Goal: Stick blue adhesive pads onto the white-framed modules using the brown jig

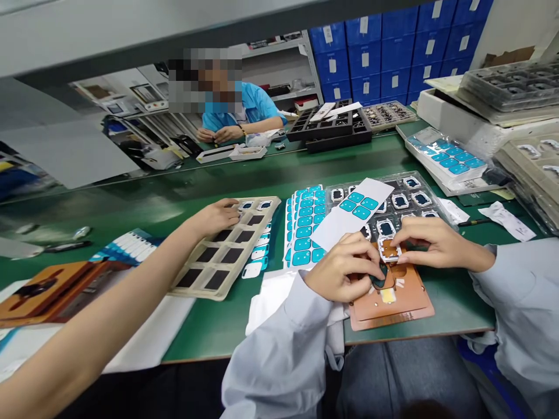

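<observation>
Near the worktop's point(463, 302) front edge, the right hand point(430, 241) pinched a white-rimmed part point(388, 249) over the orange fixture point(406, 311); a light rim grip suited it. Whether the curled left hand point(347, 267) gripped the dark piece point(379, 279) was unclear.

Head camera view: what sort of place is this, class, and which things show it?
Probably a small-parts assembly workshop: a clear tray of small white-framed parts lies on a green workbench, and blue boxes with white labels stand stacked behind.
</observation>
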`<state>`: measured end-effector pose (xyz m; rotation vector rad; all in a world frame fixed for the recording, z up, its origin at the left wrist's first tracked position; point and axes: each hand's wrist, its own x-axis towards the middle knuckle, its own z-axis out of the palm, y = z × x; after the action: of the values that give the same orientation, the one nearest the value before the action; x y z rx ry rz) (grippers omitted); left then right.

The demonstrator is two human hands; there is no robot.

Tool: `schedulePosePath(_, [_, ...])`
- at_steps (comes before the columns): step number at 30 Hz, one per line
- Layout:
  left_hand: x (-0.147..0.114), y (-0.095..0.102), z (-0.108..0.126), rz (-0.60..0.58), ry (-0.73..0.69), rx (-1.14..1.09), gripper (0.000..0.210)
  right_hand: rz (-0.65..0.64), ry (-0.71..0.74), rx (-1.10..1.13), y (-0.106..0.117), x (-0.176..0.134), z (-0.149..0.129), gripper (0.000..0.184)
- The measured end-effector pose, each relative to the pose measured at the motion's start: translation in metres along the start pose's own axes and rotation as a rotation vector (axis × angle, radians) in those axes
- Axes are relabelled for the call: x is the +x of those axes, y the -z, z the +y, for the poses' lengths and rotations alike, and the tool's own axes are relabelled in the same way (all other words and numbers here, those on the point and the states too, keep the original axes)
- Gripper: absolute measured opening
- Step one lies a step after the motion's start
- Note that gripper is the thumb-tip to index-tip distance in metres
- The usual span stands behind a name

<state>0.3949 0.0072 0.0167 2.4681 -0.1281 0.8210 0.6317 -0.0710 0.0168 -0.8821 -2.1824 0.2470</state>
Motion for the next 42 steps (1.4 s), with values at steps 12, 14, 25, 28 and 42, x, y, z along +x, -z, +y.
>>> schedulePosePath(12, [-0.002, 0.005, 0.005, -0.069, 0.013, -0.001, 0.020, -0.055, -0.040, -0.096, 0.007, -0.004, 0.002, 0.022])
schedulePosePath(14, [-0.002, 0.004, 0.003, -0.056, -0.003, -0.015, 0.017, -0.060, -0.033, -0.111, 0.009, -0.004, 0.002, 0.022])
schedulePosePath(25, [-0.011, 0.016, -0.010, 0.293, -0.023, 0.364, 0.039, 0.002, 0.103, -0.050, -0.006, -0.001, -0.017, 0.023])
schedulePosePath(28, [-0.012, 0.010, -0.006, 0.253, -0.009, 0.333, 0.050, 0.026, 0.090, -0.056, -0.012, -0.002, -0.022, 0.022])
schedulePosePath(42, [-0.014, -0.001, 0.000, 0.207, 0.041, 0.384, 0.057, 0.070, 0.029, -0.095, -0.017, -0.007, -0.028, 0.021])
